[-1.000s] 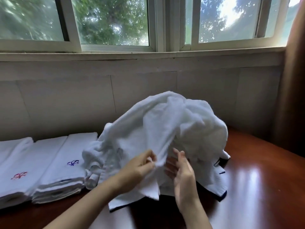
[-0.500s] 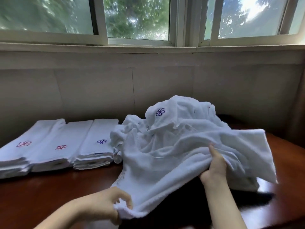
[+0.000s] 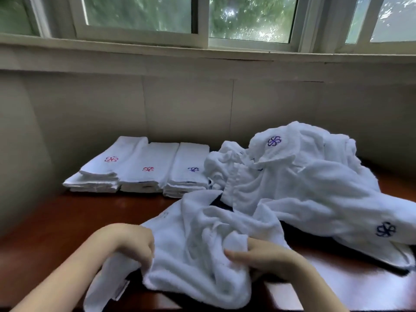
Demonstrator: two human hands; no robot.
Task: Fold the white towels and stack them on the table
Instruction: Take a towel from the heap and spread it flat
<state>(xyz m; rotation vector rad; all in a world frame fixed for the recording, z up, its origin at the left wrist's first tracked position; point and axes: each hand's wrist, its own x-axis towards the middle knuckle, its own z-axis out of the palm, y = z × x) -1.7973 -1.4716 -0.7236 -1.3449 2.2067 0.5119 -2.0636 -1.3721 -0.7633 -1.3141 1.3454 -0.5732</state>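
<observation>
You are at the start of a fold. One white towel (image 3: 198, 266) lies crumpled at the lower centre of the frame, resting on the dark wooden table (image 3: 56, 226), and it has not been laid flat yet. Your left hand (image 3: 132, 244) has its fingers curled down over the towel's left edge and grips it. Your right hand (image 3: 267, 260) pinches a bunched fold of the same towel between thumb and fingers.

As I judge it, the next move is to find two neighbouring corners, pull the cloth taut between your hands and spread it flat before you make the first fold. The bunch under your right hand looks like mid-cloth rather than a corner, so you will probably have to work along the hem.

By count:
- One towel is in your hands.
- One heap of unfolded towels (image 3: 304, 181) is at the centre right, touching your towel. Two blue flower emblems show on it, but I cannot tell how many towels it holds.
- Three stacks of folded towels stand side by side at the centre left against the wall. The left stack (image 3: 101, 174) and the middle stack (image 3: 146, 176) show red emblems, and the right stack (image 3: 186, 179) shows a blue one.
</observation>
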